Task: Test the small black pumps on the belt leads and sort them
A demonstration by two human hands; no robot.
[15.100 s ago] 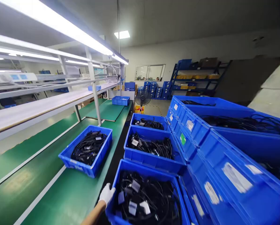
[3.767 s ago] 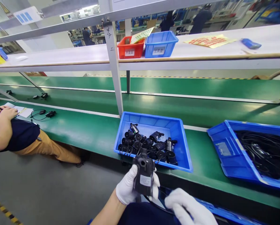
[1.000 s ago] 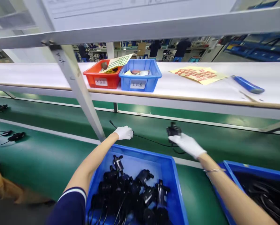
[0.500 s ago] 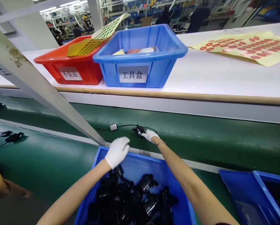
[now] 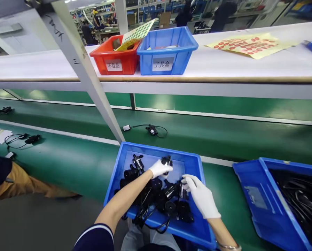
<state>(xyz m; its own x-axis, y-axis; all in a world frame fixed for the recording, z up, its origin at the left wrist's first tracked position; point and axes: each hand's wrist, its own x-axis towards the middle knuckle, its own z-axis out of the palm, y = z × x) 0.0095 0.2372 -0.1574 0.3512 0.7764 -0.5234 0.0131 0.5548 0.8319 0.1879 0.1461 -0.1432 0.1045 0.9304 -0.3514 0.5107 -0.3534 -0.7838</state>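
My left hand [image 5: 160,168], in a white glove, is closed around a small black device [image 5: 167,160] above the blue bin [image 5: 156,148]. My right hand [image 5: 200,196], also gloved, is on the bin's right side with its fingers curled onto another black device with a shiny side [image 5: 183,192]; its fingertips partly cover it. Many similar black devices with cables [image 5: 156,195] lie heaped in the bin. Beyond the bin, a black device on a cable [image 5: 152,130] with a white tag [image 5: 126,128] lies on the green belt.
At right stands a blue bin of black cables [image 5: 265,195]. A red bin [image 5: 114,54] and a blue bin [image 5: 169,52] stand on the white shelf beside a sticker sheet [image 5: 252,45]. A slanted post [image 5: 93,80] rises left. A person's leg [image 5: 28,181] shows at left.
My right hand has let go of the cabled device on the belt and moved back into the bin. My left hand has moved right and down and now holds a black device. The view has shifted.
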